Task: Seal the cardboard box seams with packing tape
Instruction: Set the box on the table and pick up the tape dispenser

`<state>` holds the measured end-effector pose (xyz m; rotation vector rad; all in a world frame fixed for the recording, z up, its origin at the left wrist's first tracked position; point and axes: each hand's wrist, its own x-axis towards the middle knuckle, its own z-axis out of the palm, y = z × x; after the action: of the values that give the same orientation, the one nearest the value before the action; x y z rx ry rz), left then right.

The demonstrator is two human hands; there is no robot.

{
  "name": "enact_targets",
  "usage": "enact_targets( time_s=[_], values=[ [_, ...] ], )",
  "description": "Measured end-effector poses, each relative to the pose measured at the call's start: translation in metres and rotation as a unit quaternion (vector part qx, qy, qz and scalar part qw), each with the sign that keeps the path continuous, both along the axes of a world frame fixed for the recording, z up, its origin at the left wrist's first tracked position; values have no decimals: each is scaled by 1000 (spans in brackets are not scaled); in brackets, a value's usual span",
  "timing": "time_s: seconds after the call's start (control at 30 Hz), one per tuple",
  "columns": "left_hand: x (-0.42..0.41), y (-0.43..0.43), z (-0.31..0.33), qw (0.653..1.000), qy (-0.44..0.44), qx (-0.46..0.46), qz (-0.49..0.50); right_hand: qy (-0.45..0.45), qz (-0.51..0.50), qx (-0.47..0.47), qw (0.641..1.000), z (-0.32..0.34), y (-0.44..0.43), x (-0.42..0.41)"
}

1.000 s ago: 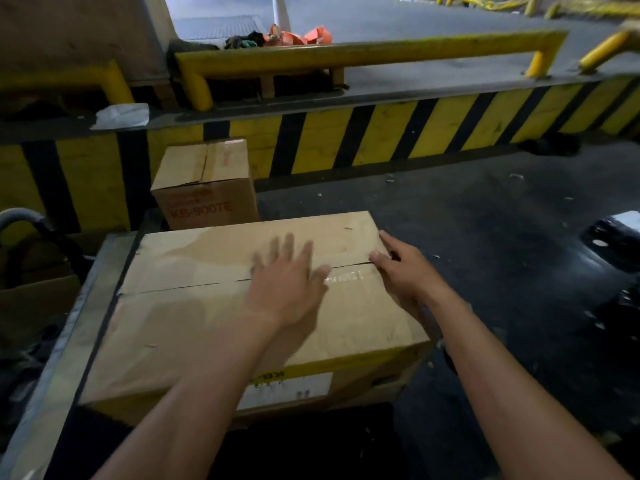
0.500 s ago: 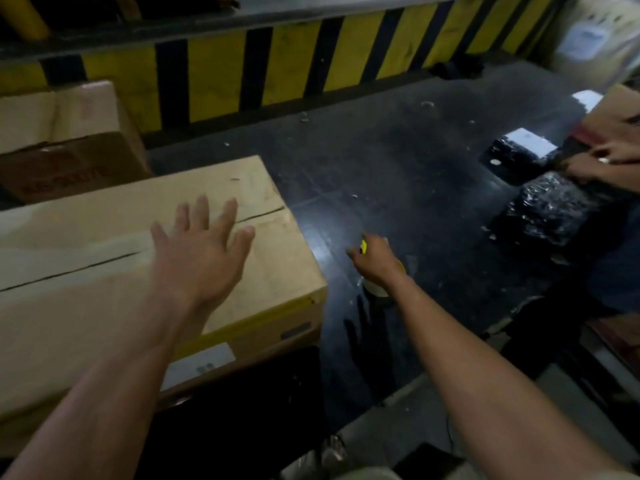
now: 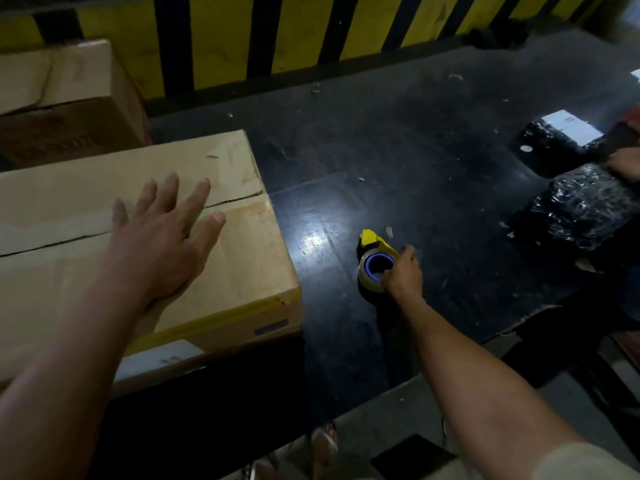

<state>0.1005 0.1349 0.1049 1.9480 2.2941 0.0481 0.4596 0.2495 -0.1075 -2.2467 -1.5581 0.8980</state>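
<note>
A large brown cardboard box (image 3: 239, 258) fills the left side, its top flaps closed with a dark seam running across. My left hand (image 3: 162, 237) lies flat on the box top with fingers spread, over the seam near the right end. To the right, on the dark floor surface, stands a roll of clear packing tape (image 3: 370, 271) with a blue core in a yellow dispenser. My right hand (image 3: 401, 275) grips the roll, fingers curled over its rim and into the core.
A smaller cardboard box (image 3: 69, 98) sits behind the big one at the left. A yellow and black striped barrier (image 3: 298, 29) runs along the back. Black plastic-wrapped parcels (image 3: 581, 209) lie at the right, with another person's hand (image 3: 627, 164) on them.
My right hand left the box's right edge, reached down to the floor and closed on the tape roll. The view swung right. My left hand stayed flat on the box top.
</note>
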Motion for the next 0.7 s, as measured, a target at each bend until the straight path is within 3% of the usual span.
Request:
enact_targets(
  time_s=[0.13, 0.27, 0.43, 0.53, 0.7],
  values=[
    [2, 0, 4, 1000, -3, -13, 9, -22, 18, -46, 999, -4, 10, 8],
    [4, 0, 5, 1000, 0, -6, 11, 59, 9, -33, 998, 4, 11, 9],
    [3, -3, 5, 1000, -8, 18, 7, 110, 95, -28, 989, 46, 13, 4],
    [6, -4, 6, 1000, -5, 23, 17, 126, 146, 56, 980, 97, 11, -5],
    [7, -12, 13, 997, -47, 60, 21, 201, 212, 204, 934, 204, 8, -34]
  ],
)
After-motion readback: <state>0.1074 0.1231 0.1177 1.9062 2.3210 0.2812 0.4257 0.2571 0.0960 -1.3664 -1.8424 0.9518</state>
